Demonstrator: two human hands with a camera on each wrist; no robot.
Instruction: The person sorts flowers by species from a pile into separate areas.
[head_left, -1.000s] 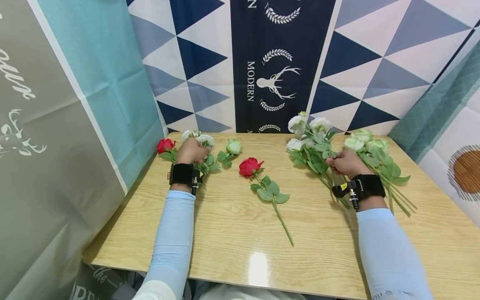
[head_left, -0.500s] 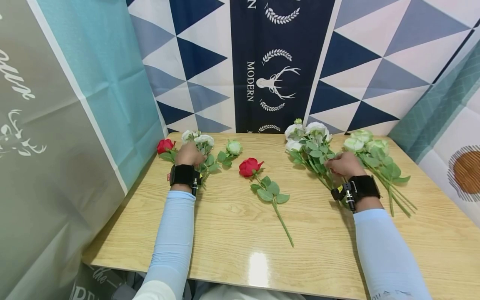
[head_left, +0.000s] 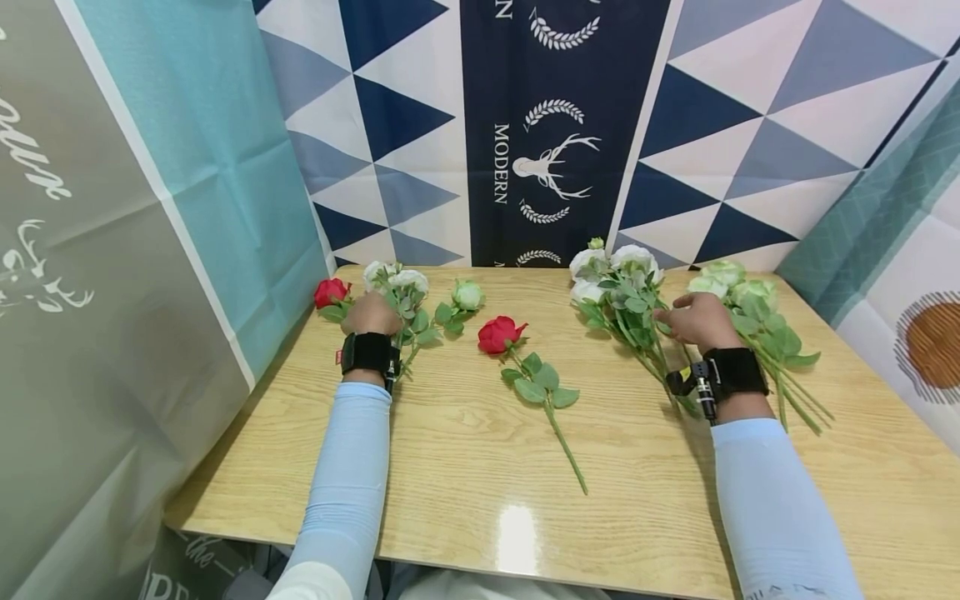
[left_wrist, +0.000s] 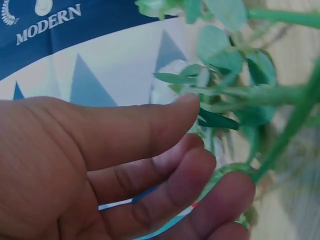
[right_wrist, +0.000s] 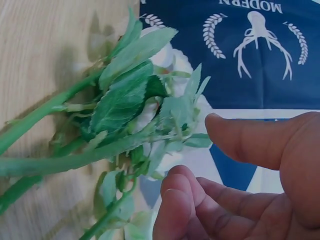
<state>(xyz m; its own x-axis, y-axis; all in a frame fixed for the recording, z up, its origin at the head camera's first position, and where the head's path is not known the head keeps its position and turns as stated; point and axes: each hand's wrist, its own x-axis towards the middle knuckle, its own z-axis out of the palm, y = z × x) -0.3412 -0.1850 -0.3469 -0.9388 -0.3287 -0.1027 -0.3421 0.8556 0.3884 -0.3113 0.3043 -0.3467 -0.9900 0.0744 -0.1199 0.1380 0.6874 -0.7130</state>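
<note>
At the table's left back, my left hand (head_left: pixel 372 315) is beside a bunch of white flowers (head_left: pixel 408 282). In the left wrist view its thumb and loosely bent fingers are apart, with green stems (left_wrist: pixel 280 95) just beyond the fingertips and nothing pinched. My right hand (head_left: pixel 703 321) is just right of a second bunch of white flowers (head_left: pixel 633 260), which lies at the back. Its thumb and fingers are spread apart in the right wrist view, near the leafy stems (right_wrist: pixel 75 160) but not gripping them.
A single red rose (head_left: pixel 501 334) with a leafy stem lies mid-table. Another red rose (head_left: pixel 331 292) is at the left back, and a pale green flower (head_left: pixel 468 294) lies right of the left bunch. Light green flowers (head_left: pixel 753 292) lie at the right. Patterned cloth (head_left: pixel 420 150) stands behind.
The right bunch of white flowers has come down lower onto the table, and my right hand has let go of it. My left hand has drawn slightly left and down from its flowers.
</note>
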